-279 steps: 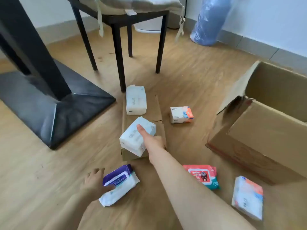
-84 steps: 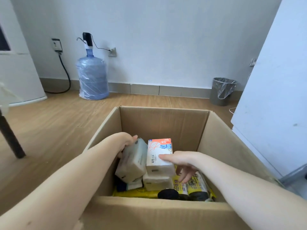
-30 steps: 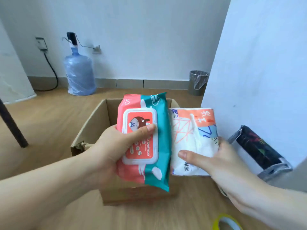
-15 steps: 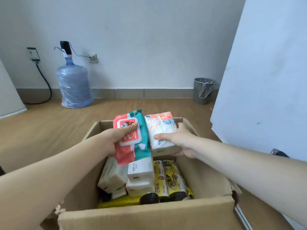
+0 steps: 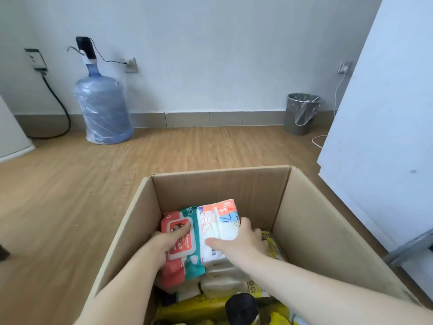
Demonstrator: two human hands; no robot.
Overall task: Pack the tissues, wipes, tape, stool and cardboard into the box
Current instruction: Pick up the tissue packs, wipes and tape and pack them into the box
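Observation:
An open cardboard box (image 5: 311,221) stands on the floor right below me. Inside it, my left hand (image 5: 167,240) grips a red and teal wipes pack (image 5: 187,261). Beside it, my right hand (image 5: 241,245) grips a white tissue pack (image 5: 218,221) with orange and blue print. Both packs lie side by side on top of white tissue packs (image 5: 222,280) stacked in the box. Yellow packets (image 5: 271,247) and a black round object (image 5: 241,306) lie lower in the box. Tape, stool and loose cardboard are out of view.
A wrapped blue water bottle (image 5: 103,109) with a pump stands by the far wall at left. A grey bin (image 5: 302,116) sits at the right of the wall. A white panel (image 5: 384,127) rises close to the box's right side. Wooden floor (image 5: 70,195) spreads around.
Both hands have gone down from above the box rim into the box, carrying the wipes pack and the tissue pack onto the stacked packs.

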